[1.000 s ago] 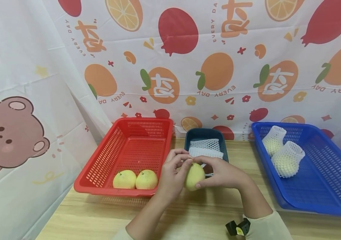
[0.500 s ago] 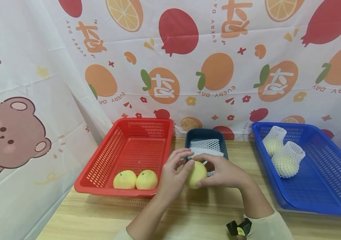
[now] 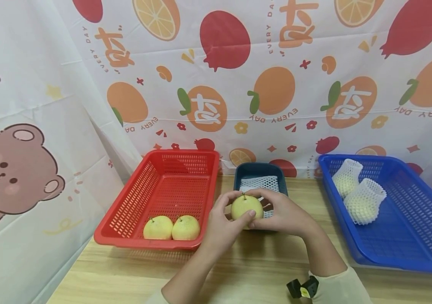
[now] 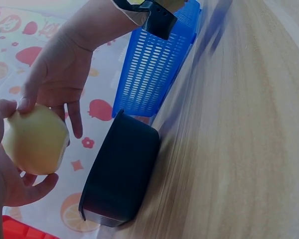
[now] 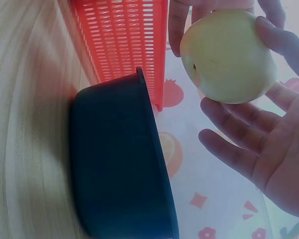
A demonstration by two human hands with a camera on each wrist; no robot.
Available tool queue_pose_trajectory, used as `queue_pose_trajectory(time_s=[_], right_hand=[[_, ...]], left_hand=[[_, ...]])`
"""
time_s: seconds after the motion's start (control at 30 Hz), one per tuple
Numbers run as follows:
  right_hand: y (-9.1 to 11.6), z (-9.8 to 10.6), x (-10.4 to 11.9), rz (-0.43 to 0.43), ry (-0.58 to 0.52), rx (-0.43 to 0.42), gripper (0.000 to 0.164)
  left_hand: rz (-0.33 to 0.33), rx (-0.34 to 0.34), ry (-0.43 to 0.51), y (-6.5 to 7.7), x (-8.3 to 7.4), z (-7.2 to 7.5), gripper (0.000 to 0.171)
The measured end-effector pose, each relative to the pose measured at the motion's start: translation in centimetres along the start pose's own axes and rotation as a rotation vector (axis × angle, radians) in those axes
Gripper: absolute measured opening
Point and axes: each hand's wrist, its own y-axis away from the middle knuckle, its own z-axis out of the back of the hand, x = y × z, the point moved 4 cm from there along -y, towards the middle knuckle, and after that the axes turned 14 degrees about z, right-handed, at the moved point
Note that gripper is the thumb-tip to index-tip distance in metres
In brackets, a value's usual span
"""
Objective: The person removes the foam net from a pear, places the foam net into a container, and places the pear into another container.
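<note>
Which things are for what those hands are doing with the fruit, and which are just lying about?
Probably for the job:
left hand and right hand
held fruit
two bare fruits in the red basket
white nets in the tub
two netted fruits in the blue basket

Probably just there:
printed cloth
black gadget by the right wrist

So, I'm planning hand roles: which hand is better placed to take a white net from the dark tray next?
Probably the right hand: in the head view it overlaps the dark tray; the left hand lies nearer the red basket. Both hold one yellow fruit; the left would then keep it.
</note>
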Motion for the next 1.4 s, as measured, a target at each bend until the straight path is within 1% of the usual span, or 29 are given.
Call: queue_pose_trajectory(time_s=[0.17, 0.37, 0.5, 0.63, 0.73, 0.83, 0.9, 1.03, 1.13, 1.2, 1.3, 1.4], right_hand=[[0.1, 0.0, -0.1, -0.006, -0.031, 0.010, 0.061], [0.3, -0.1, -0.4, -0.070, -0.125, 0.024, 0.061], [0.2, -0.3, -0.1, -0.036, -0.180, 0.038, 0.066], [-0.1, -0.4, 0.4, 0.015, -0.213, 0.019, 0.069], [-0.2, -0.4, 0.6, 0.017, -0.198, -0.020, 0.069], [-0.3, -0.5, 0.6, 0.015, -0.151, -0.064, 0.069], [-0.5, -0.6, 0.6, 0.015, -0.114, -0.101, 0.069], [-0.9, -1.1, 1.0, 0.033, -0.029, -0.174, 0.071], [-1.1, -1.6, 1.2, 0.046, 0.021, -0.218, 0.072], [-1.2, -2.0, 1.4, 0.056, 0.036, -0.236, 0.074], [-1.3, -2.6, 1.5, 0.055, 0.059, -0.240, 0.077], [-1.5, -3.0, 1.5, 0.064, 0.058, -0.240, 0.078]], left_hand=[[-0.006, -0.012, 0.016, -0.1, 0.2, 0.1, 0.047], [-0.026, -0.021, 0.065, -0.2, 0.0, 0.5, 0.044], [-0.046, -0.002, 0.115, -0.1, -0.6, 0.7, 0.042], [-0.057, 0.026, 0.144, 0.6, -1.9, 1.1, 0.043], [-0.096, 0.039, 0.137, 0.5, -2.0, 1.1, 0.044], [-0.115, 0.032, 0.106, 0.0, -1.2, 1.2, 0.048], [-0.097, 0.019, 0.085, -0.3, -0.8, 1.2, 0.054], [-0.010, 0.003, 0.074, -0.4, -0.5, 1.4, 0.065], [0.016, -0.014, 0.049, -0.4, -0.5, 1.5, 0.070], [0.016, -0.034, 0.021, -0.3, -0.5, 1.7, 0.071], [0.006, -0.059, -0.003, -0.2, -0.7, 1.9, 0.069], [-0.003, -0.069, 0.003, -0.2, -0.8, 2.2, 0.066]])
